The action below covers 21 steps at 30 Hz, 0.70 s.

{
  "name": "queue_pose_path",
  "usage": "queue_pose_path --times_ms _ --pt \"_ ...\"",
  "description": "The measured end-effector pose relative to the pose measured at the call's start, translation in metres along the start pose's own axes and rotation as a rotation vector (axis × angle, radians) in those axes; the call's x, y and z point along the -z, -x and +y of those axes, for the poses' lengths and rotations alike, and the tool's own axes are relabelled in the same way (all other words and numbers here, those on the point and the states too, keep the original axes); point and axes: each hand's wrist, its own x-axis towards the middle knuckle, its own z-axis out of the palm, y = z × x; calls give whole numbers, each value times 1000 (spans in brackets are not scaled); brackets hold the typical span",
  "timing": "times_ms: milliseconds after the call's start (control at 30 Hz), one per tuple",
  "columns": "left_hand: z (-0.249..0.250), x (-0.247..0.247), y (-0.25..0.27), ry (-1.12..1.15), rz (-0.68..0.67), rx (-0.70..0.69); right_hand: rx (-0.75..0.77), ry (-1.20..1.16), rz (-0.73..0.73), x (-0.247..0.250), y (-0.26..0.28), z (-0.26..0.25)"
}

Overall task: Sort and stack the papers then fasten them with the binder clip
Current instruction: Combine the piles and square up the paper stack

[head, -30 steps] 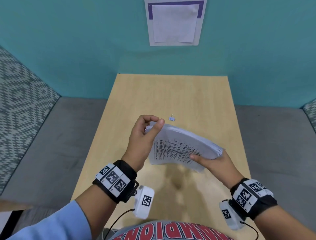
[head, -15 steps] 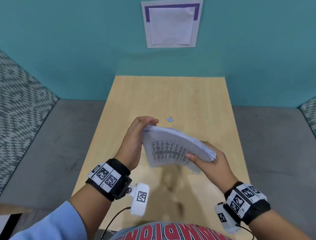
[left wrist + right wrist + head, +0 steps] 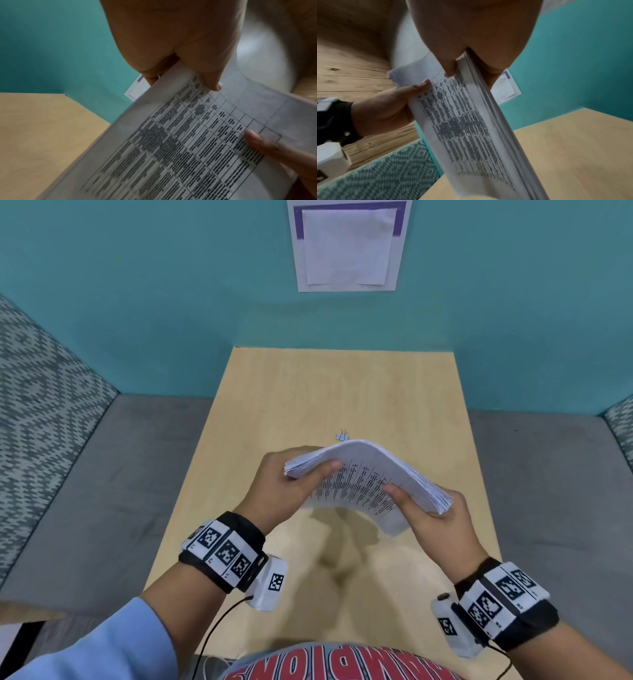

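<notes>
A thick stack of printed papers arches in the air above the wooden table. My left hand grips its left end, thumb on top of the sheets. My right hand holds the right end, thumb pressed on the printed face. The left wrist view shows the printed table on the papers with a left thumb tip on it. The right wrist view shows the stack's edge pinched in my right hand. A small blue binder clip lies on the table just beyond the stack.
A teal wall stands behind the table with a white and purple sheet pinned to it. Grey floor flanks the table on both sides, and patterned panels rise at the far left and right.
The stack has swung from steeply tilted toward a flatter, arched hold. My left thumb has come down over the top of the left end. Both hands stayed on the papers.
</notes>
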Motion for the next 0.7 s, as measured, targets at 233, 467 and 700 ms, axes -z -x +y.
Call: queue_pose_path --times_ms 233,467,700 --pt "-46 -22 11 -23 -97 260 -159 86 -29 -7 1 30" --pt "-43 -26 11 1 75 165 -53 67 61 -3 -2 31" --pt "-55 -11 6 -123 -126 339 -166 170 -11 0 -7 68"
